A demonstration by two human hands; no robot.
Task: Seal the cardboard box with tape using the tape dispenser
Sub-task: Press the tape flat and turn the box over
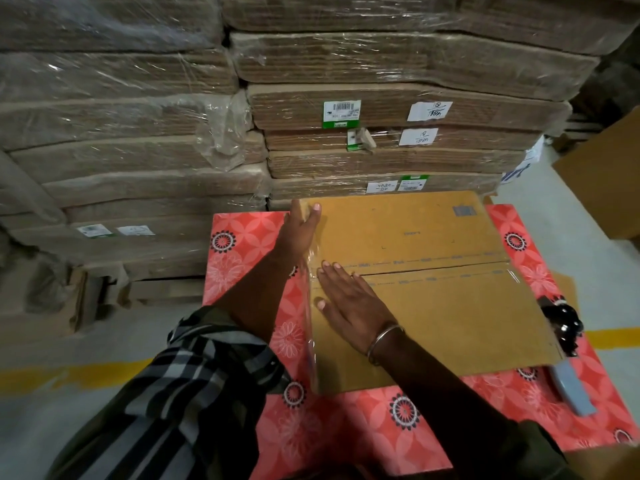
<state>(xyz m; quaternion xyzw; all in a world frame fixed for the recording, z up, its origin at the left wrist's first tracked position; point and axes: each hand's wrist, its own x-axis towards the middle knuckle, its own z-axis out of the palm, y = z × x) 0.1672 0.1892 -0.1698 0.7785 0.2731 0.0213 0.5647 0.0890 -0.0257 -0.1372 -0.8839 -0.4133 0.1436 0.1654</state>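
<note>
My right hand (349, 306) lies flat, fingers straight and spread, palm down on the near-left part of the closed brown cardboard box (433, 306), fingertips reaching the centre seam; a metal bangle (384, 342) sits on that wrist. My left hand (299, 230), in a rolled checked sleeve (194, 386), rests on the box's far-left corner with fingers extended over the top edge, gripping nothing that I can see.

The box lies on a table covered by a red cloth with white floral print (346, 427). Its two top flaps meet along a seam running left to right. Clear glossy tape (311, 341) shows along the left edge and at the seam's two ends; how far it runs along the seam I cannot tell. A small printed label sits near the far-right corner, unreadable.

The tape dispenser with a grey handle (568, 386) lies on the cloth just beside the box's right edge, its black head partly hidden by the box corner.

Beyond the table stand shrink-wrapped stacks of flat cardboard (381, 109) bearing white and green labels, the writing too small to read. Another brown carton (602, 174) is cut off at the right edge.
</note>
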